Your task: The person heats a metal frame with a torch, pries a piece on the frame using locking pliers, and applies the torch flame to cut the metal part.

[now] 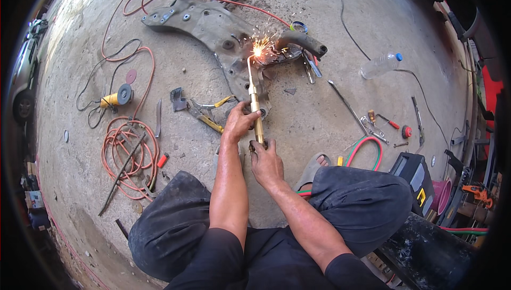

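Observation:
A brass gas torch [254, 101] points away from me, its bent tip at a bright flame with flying sparks [259, 49]. The flame meets a grey metal car subframe [207, 26] lying on the concrete floor. My left hand [240, 122] is wrapped round the torch's body near its middle. Closer to me, my right hand [266, 161] grips its rear end, where the valve part is mostly hidden by the fingers. A curved tube [303, 40] sticks out of the subframe just right of the sparks. Locking pliers with yellow handles [207, 117] lie left of my left hand.
On the left lie a yellow angle grinder [114, 97] and a coiled orange hose [125, 154]. To the right are a plastic bottle [380, 66], a long metal bar [347, 106], red and green hoses [367, 143] and a black toolbox [412, 175]. Cables cross the floor.

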The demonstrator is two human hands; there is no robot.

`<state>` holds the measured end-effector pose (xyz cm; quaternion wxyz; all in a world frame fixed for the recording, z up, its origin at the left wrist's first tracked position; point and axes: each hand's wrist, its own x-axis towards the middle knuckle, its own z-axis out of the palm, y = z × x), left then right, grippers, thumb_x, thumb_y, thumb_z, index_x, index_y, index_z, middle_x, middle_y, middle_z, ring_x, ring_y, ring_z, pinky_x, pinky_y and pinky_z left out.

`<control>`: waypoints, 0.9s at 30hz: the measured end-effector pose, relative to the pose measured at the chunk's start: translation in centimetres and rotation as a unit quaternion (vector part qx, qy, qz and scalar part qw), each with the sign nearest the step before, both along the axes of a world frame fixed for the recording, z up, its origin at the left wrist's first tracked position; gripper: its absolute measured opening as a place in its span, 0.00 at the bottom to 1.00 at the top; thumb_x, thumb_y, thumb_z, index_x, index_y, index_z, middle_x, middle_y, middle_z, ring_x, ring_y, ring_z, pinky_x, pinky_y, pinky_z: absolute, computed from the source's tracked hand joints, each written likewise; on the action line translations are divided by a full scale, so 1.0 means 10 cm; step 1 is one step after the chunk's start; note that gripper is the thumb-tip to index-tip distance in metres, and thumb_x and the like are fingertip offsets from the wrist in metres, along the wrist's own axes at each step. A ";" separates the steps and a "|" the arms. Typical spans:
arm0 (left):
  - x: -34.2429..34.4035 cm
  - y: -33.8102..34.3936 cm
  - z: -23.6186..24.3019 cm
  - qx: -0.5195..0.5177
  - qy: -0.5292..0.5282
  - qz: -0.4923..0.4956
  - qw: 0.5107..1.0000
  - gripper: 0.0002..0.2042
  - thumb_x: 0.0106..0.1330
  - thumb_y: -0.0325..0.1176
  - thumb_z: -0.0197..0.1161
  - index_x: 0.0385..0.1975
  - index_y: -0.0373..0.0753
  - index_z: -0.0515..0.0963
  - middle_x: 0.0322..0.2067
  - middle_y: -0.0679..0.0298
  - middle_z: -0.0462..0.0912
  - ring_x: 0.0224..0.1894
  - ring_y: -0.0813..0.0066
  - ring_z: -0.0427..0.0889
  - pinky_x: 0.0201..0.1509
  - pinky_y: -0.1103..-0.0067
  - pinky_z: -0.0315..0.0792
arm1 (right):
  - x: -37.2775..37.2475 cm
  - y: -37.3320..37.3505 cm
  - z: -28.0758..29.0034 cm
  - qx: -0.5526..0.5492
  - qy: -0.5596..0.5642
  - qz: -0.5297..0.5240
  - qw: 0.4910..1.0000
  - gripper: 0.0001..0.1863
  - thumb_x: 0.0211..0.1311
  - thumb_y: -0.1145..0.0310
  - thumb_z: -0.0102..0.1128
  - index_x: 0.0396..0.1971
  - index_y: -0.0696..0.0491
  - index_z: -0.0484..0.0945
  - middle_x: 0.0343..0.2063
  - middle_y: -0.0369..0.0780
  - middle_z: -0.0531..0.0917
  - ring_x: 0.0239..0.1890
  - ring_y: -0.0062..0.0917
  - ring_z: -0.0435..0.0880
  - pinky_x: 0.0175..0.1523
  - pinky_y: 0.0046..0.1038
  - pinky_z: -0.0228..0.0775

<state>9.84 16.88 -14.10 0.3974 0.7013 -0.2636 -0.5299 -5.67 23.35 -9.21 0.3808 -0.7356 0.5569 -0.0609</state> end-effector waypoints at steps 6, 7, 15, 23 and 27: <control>-0.01 -0.01 0.01 0.001 -0.010 -0.003 1.000 0.32 0.58 0.36 0.73 0.61 0.29 0.72 0.28 0.59 0.82 0.27 0.74 0.80 0.30 0.75 0.74 | -0.02 0.00 -0.06 -0.007 -0.013 0.007 1.000 0.18 0.65 0.66 0.58 0.55 0.45 0.78 0.56 0.49 0.69 0.37 0.52 0.85 0.45 0.49 0.79; -0.01 -0.01 0.02 0.001 -0.011 -0.002 1.000 0.31 0.58 0.36 0.73 0.61 0.29 0.72 0.28 0.59 0.82 0.27 0.74 0.80 0.30 0.75 0.74 | -0.02 0.00 -0.05 -0.007 -0.013 0.007 1.000 0.18 0.65 0.66 0.58 0.55 0.45 0.78 0.56 0.49 0.69 0.37 0.52 0.85 0.45 0.49 0.79; -0.02 -0.02 0.01 0.001 -0.008 0.006 1.000 0.31 0.59 0.36 0.73 0.61 0.30 0.72 0.29 0.58 0.83 0.27 0.73 0.81 0.30 0.75 0.74 | 0.00 -0.02 0.01 0.014 -0.001 -0.004 1.000 0.16 0.66 0.66 0.59 0.53 0.46 0.79 0.54 0.49 0.71 0.42 0.49 0.84 0.48 0.46 0.79; -0.03 -0.03 0.05 -0.003 -0.012 0.006 1.000 0.31 0.59 0.35 0.73 0.61 0.30 0.72 0.31 0.57 0.84 0.28 0.73 0.82 0.32 0.75 0.76 | 0.00 -0.02 0.01 0.015 -0.003 -0.009 1.000 0.16 0.66 0.65 0.59 0.53 0.46 0.79 0.55 0.49 0.71 0.42 0.50 0.84 0.48 0.47 0.78; -0.04 -0.03 0.07 -0.001 -0.013 0.006 1.000 0.30 0.59 0.35 0.73 0.60 0.30 0.73 0.31 0.57 0.84 0.29 0.73 0.82 0.33 0.74 0.77 | 0.00 -0.04 0.02 0.018 0.002 -0.008 1.000 0.16 0.66 0.65 0.59 0.54 0.46 0.79 0.56 0.49 0.71 0.42 0.50 0.84 0.49 0.47 0.78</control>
